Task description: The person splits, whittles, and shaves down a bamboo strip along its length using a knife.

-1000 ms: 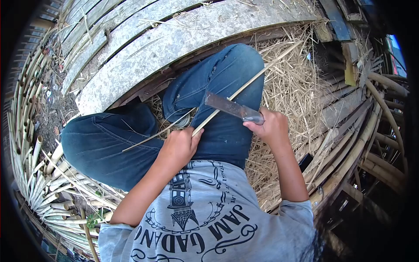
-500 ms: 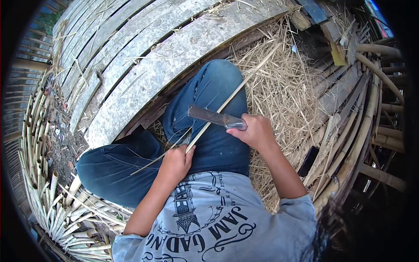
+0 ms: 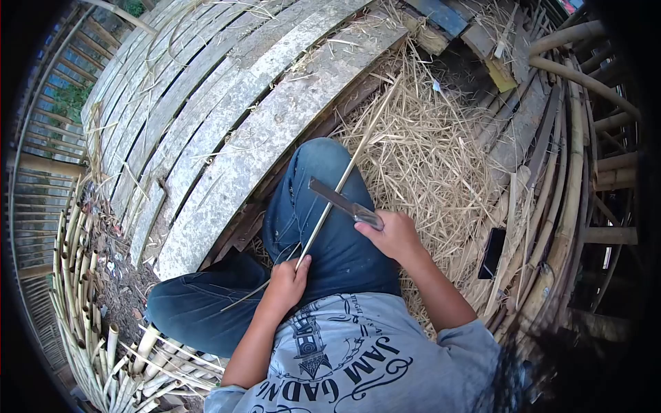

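Observation:
My left hand (image 3: 289, 281) is closed around the near end of a long, thin bamboo strip (image 3: 354, 160). The strip slants up across my raised knee, its far end over the shavings. In my right hand (image 3: 394, 237) is a knife (image 3: 332, 197), gripped by its pale handle. Its broad, dark blade lies across the strip above my thigh; whether the edge bites in cannot be made out. A second, thinner strip (image 3: 242, 299) sticks out to the left below my left hand and rests over my folded leg.
Wooden slats (image 3: 248, 148) form a platform at upper left. Bamboo shavings (image 3: 430, 165) cover the ground right of my knee. A black phone (image 3: 491, 253) lies at their right edge, beside long bamboo pieces (image 3: 561, 227). Cut bamboo poles (image 3: 110, 344) are stacked at lower left.
The view has shifted, so my hands and legs appear lower. The strip looks steeper, and the blade tilts more down toward its handle. Both hands keep their holds.

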`<state>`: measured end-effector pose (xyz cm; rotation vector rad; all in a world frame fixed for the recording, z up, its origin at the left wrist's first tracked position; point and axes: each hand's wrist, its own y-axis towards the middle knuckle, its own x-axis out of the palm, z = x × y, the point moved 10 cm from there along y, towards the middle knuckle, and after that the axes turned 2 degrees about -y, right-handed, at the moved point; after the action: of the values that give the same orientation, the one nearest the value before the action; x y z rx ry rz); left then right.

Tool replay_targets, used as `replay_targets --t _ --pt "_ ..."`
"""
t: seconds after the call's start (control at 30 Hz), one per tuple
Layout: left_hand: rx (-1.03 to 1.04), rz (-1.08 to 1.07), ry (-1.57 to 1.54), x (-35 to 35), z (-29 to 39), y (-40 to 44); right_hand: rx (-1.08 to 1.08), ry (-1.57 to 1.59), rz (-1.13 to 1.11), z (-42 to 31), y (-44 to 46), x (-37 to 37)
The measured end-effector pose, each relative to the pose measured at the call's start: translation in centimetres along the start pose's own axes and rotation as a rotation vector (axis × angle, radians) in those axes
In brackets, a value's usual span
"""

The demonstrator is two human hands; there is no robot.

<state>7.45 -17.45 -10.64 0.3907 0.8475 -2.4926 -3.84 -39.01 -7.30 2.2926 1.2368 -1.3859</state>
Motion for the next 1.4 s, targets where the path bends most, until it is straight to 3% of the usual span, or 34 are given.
replay_targets --t 0.3,0.6,1.13,1.2,1.4 --pt "-0.020 0.008 0.071 -0.9 1.1 0.3 -0.142 0.013 -0.047 -0.9 0.3 1.7" --pt "0.061 0.117 0.162 -1.9 2.2 -1.8 -0.210 -0.047 0.067 -2.0 -0.8 1.5" --pt "-0.034 0.154 0.395 -3.1 1.5 -6.5 -0.214 -0.079 0.076 -1.4 -0.7 2.4" --pt "-0.048 0.139 0.413 -3.3 0.8 -7.9 -0.087 0.030 0.139 0.3 -0.1 1.8" --pt "-0.148 0.105 0.357 -3.5 -1.4 -9.0 -0.172 -0.046 0.087 -1.4 -0.5 2.0"
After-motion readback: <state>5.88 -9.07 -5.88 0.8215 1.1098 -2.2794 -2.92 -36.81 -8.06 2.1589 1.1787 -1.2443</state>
